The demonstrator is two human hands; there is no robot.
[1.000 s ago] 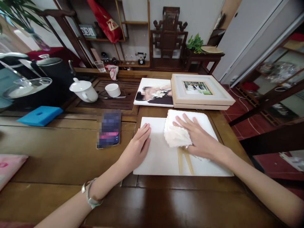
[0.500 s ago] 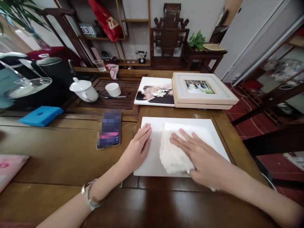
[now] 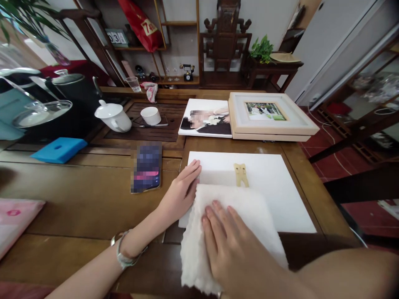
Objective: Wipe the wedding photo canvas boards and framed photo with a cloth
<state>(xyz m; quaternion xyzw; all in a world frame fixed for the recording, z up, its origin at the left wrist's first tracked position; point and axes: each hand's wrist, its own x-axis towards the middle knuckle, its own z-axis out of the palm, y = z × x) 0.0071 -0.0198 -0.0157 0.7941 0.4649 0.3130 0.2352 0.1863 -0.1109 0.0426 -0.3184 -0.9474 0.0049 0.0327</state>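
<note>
A white panel (image 3: 280, 195) lies flat on the wooden table, with a small yellowish metal hanger plate (image 3: 241, 174) at its middle. My left hand (image 3: 183, 187) rests on the panel's left edge, fingers stretched out and lying flat. Under my right hand (image 3: 230, 245) is a white cloth (image 3: 246, 203) with a wavy edge. The fingers press along the cloth, which covers the panel's front part and hangs past its near edge; my right thumb is hidden.
Behind the panel lie a photo print (image 3: 205, 120) and a framed photo (image 3: 274, 118). A phone (image 3: 146, 168), a blue block (image 3: 60, 149), a white lidded cup (image 3: 112, 116), a small white bowl (image 3: 151, 116) and a dark kettle (image 3: 73, 93) stand or lie to the left.
My right hand has drawn the cloth toward me and a little left, uncovering the metal hanger plate. My left hand stays at the panel's left edge. The view has shifted slightly.
</note>
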